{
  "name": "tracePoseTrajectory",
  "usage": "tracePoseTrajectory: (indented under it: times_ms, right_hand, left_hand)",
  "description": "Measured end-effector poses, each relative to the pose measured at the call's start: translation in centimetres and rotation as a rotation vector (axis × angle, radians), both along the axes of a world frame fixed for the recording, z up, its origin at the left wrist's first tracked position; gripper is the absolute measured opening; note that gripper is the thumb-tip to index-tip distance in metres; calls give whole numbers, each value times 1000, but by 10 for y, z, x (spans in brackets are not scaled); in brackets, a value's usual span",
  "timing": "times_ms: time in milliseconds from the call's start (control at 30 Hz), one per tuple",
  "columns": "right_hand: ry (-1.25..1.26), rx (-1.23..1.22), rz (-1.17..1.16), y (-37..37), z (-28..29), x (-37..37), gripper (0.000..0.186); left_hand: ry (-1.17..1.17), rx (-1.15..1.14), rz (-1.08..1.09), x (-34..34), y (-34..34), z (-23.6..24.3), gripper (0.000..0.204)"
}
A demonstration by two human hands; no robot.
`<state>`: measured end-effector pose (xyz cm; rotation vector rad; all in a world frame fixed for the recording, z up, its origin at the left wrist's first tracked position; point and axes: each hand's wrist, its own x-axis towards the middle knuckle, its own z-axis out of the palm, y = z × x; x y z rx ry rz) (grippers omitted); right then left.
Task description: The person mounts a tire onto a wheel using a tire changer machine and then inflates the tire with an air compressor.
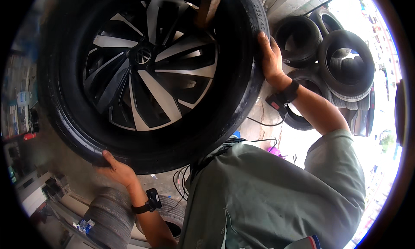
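Note:
A black tyre fills the upper left, tilted around a two-tone alloy wheel with dark and silver spokes. The wheel shows through the tyre's opening; whether the tyre's bead touches its rim I cannot tell. My left hand grips the tyre's near lower edge, thumb on the sidewall and fingers hidden beneath. On the tyre's right edge my right hand takes hold, thumb up on the sidewall, fingers behind the tread. A brownish post with a metal head reaches over the far side of the wheel.
Several loose tyres are piled at the right, beside the bright doorway. More tyres stand at the lower left, near shelving with small goods. Thin black cables hang by my body.

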<state>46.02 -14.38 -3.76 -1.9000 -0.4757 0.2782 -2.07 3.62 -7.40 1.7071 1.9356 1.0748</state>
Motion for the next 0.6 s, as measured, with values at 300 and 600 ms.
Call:
tracePoseTrajectory:
  times_ms: [300, 600]
  right_hand:
    - [-301, -95, -22, -29, -38, -46, 50]
    - [-18, -137, -115, -44, -43, -92, 45]
  left_hand:
    - [-264, -49, -89, -9, 34, 4, 64]
    - [-101, -10, -250, -32, 84, 4, 59]
